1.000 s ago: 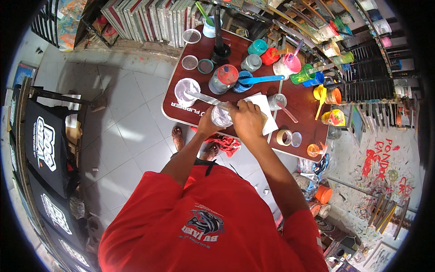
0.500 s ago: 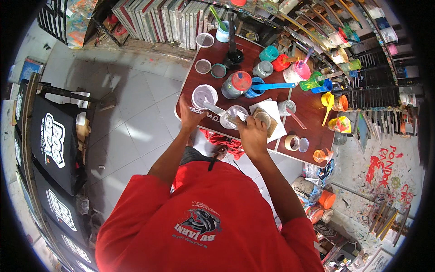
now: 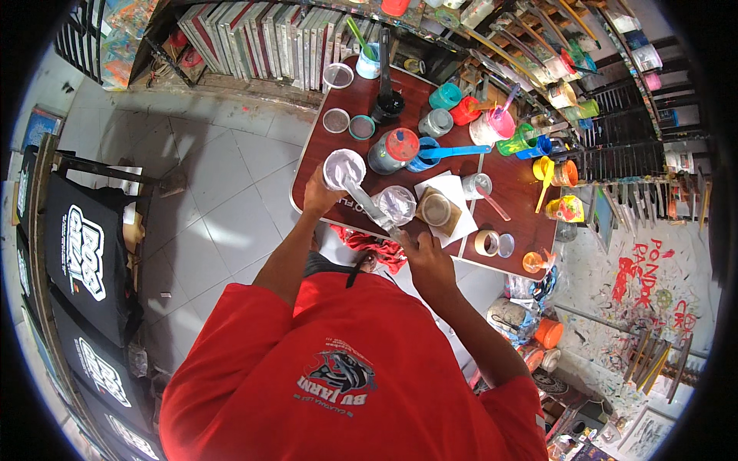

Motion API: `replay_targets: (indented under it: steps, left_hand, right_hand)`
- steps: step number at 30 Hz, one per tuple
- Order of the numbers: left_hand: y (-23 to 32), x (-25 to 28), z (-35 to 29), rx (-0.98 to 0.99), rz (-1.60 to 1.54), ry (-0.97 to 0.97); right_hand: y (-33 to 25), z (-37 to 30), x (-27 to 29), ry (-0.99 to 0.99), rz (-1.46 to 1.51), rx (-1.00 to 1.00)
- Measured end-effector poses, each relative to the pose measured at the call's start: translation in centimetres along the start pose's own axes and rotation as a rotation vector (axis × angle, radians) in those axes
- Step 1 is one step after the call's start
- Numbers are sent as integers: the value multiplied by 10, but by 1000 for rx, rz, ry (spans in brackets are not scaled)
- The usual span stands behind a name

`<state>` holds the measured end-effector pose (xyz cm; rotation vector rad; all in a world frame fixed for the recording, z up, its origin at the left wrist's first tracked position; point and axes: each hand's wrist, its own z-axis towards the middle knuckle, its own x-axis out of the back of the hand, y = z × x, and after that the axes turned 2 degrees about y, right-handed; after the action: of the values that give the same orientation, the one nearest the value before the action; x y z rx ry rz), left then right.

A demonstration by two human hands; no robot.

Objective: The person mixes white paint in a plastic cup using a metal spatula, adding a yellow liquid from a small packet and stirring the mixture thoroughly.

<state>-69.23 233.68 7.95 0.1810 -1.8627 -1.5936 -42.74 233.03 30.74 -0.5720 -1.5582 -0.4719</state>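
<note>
My left hand (image 3: 320,194) is closed round the side of a white tub (image 3: 329,158) of pale lilac-white paint, near the table's left edge. In my right hand (image 3: 429,261) is the handle of a long, paint-smeared spatula (image 3: 373,212). Its blade slants up to the left, and its far end rests in the tub's paint. Just beyond the right hand stands a second tub (image 3: 395,204), its inside coated with similar pale paint. To the right, a round clear lid (image 3: 436,209) lies on a brown square piece over a white sheet (image 3: 463,223).
The dark red table (image 3: 357,196) carries several paint pots, among them a grey jar with a red lid (image 3: 393,150) and a blue pot with a blue spatula (image 3: 461,148). A tape roll (image 3: 486,243) lies at the right. Racks with black shirts (image 3: 75,250) stand left; framed screens (image 3: 254,46) line the back.
My left hand has moved up against the tub and grips its side. My right hand has drawn back toward me and away from the second tub, with the spatula reaching into the left tub.
</note>
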Motion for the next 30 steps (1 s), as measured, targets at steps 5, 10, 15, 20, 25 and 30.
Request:
replay_targets:
  steps: [5,10,15,20,25,30]
  left_hand:
    - [-9,-6,-1,12,18,38]
    - [-5,-6,-1,8,-39,17]
    - [0,-3,-3,24,12,-2]
    - [2,-3,-4,14,-9,0]
    - [-3,-6,-3,18,9,-22]
    - [5,-3,-4,47,-2,-23]
  right_hand:
    - [-3,-19,21,-30,57,-49]
    - [3,-33,29,-13,64,-82]
    - [24,-31,34,-55,409,-304]
    - [39,-12,7,-192,924,-469]
    - [43,-17,-49,-382,1599,-939]
    - [38,-46,-38,-376,1634,-1084]
